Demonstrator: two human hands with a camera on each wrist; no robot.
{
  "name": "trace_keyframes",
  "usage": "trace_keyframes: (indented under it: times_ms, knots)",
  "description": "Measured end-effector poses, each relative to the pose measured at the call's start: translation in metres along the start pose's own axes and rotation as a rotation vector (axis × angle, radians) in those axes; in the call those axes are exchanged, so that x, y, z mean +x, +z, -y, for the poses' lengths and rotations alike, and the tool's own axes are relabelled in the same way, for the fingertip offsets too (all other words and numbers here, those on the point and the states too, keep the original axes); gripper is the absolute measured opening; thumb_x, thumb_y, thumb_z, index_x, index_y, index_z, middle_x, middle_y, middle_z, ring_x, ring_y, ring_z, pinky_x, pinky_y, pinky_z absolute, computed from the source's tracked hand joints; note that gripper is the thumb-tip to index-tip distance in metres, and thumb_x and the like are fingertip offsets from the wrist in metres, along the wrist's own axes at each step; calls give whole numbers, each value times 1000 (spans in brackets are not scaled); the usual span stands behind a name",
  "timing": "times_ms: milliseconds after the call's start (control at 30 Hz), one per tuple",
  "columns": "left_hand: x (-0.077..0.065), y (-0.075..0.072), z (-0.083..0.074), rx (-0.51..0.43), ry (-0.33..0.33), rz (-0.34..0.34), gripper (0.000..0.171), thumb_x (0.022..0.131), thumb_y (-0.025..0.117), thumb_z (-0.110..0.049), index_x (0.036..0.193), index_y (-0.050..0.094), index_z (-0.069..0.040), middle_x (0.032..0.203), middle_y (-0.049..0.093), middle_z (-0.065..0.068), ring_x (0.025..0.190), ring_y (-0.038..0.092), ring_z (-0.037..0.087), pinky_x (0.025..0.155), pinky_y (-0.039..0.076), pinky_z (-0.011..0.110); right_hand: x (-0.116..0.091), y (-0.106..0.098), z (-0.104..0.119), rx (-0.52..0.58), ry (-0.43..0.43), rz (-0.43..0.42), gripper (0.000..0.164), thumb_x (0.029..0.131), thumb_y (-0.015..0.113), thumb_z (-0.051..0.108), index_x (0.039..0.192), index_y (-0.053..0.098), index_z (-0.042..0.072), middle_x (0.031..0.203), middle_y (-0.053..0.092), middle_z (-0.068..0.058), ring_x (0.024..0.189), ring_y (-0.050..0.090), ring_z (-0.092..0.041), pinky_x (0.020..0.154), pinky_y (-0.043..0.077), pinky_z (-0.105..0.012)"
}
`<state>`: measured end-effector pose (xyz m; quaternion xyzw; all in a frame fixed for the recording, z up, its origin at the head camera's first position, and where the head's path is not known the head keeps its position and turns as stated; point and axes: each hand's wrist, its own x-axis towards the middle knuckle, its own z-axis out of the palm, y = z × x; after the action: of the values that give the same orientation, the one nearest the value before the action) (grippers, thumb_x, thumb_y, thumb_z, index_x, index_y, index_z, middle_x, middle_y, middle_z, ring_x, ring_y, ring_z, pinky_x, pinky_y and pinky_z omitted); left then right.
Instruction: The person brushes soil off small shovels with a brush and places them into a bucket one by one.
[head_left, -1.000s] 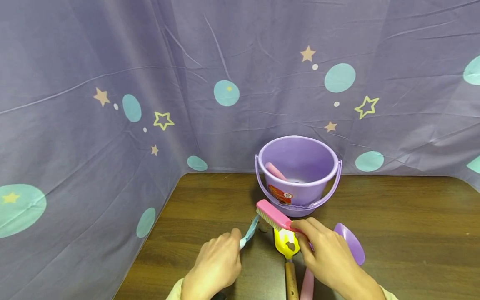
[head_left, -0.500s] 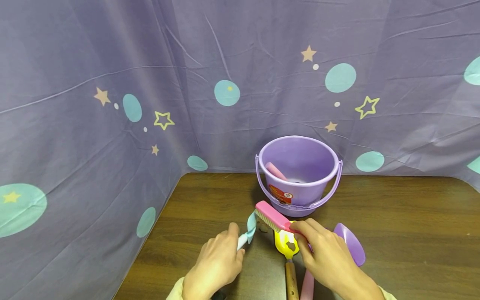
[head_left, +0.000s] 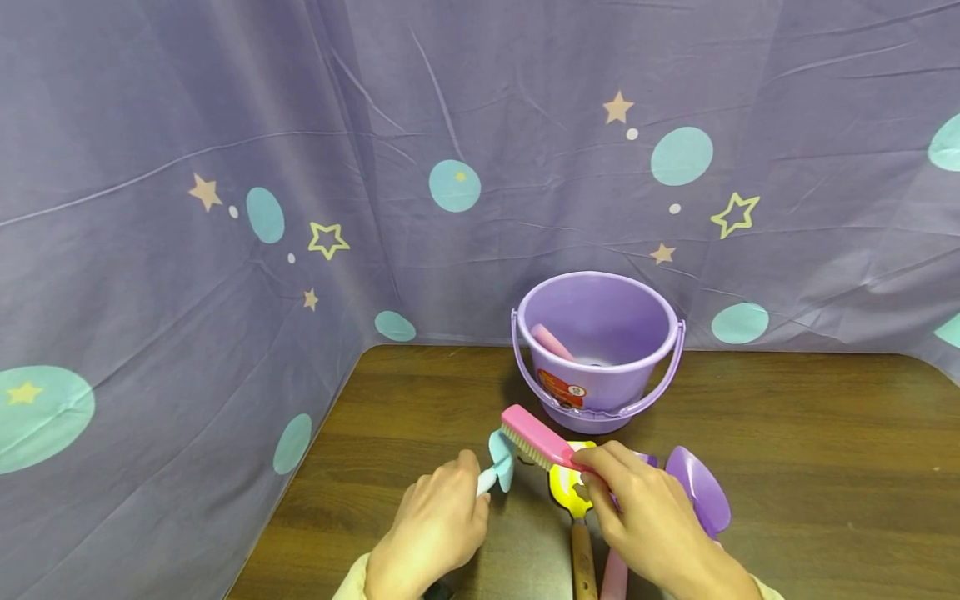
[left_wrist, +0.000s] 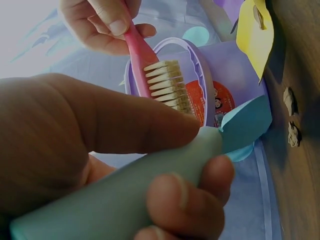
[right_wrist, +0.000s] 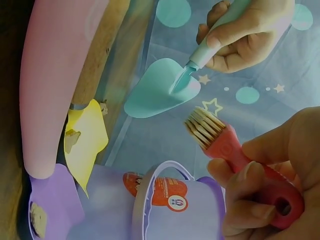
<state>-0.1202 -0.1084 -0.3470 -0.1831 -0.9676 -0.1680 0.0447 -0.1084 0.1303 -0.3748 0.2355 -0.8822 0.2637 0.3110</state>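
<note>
My left hand [head_left: 435, 521] grips the pale mint handle of a small trowel [left_wrist: 125, 195]. Its teal blade [right_wrist: 160, 90] is raised off the table and tilted. In my right hand [head_left: 648, 508] is a pink brush [head_left: 536, 435], pinched between thumb and fingers by its handle. The pale bristles [right_wrist: 204, 127] point toward the trowel blade; in the right wrist view a gap shows between them. Below lies a yellow trowel [head_left: 570, 492] with a wooden handle and a brown fragment on it. Small clay-like crumbs [left_wrist: 290, 102] lie on the table nearby.
A purple bucket [head_left: 600, 383] with its handle lowered stands behind the hands, a pink piece [head_left: 551, 342] inside. To the right is a purple scoop [head_left: 699, 483]. A pink-handled purple tool [right_wrist: 55, 90] lies beside the yellow trowel. A patterned curtain [head_left: 480, 250] borders the wooden table [head_left: 825, 467].
The trowel in my left hand has turned, its blade going from edge-on to showing its broad face. The brush has shifted slightly left and down.
</note>
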Motion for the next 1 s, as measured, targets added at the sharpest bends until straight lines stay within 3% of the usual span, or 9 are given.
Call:
trace_keyframes:
  times_ms: [233, 600, 800, 1000]
  knots:
    - [-1, 2, 0, 27, 22, -26, 21, 80, 66, -13, 75, 46, -11, 63, 39, -3, 49, 39, 12, 42, 31, 30, -1, 3, 2, 17, -41, -25, 27, 77, 69, 7, 100, 66, 21, 89, 58, 18, 64, 47, 3, 50, 37, -19]
    - [1, 4, 1, 71, 53, -75, 17, 79, 66, -16, 76, 50, -12, 64, 46, -4, 49, 48, 16, 42, 34, 35, -3, 9, 5, 50, -95, -40, 25, 81, 66, 8, 103, 66, 21, 92, 60, 15, 67, 52, 1, 52, 40, -19]
    - [1, 4, 0, 74, 53, -69, 18, 80, 66, -15, 75, 48, -13, 62, 46, -4, 49, 46, 14, 41, 32, 34, -6, 15, 8, 87, -134, -14, 23, 83, 64, 9, 103, 65, 21, 91, 57, 16, 64, 48, 2, 51, 37, -16]
    - [1, 1, -1, 15, 52, -26, 21, 82, 63, -16, 73, 44, -16, 60, 43, -6, 49, 42, 11, 42, 32, 32, -9, 21, 8, 98, -154, 36, 29, 78, 67, 5, 100, 63, 24, 89, 53, 15, 60, 40, 3, 49, 32, -11]
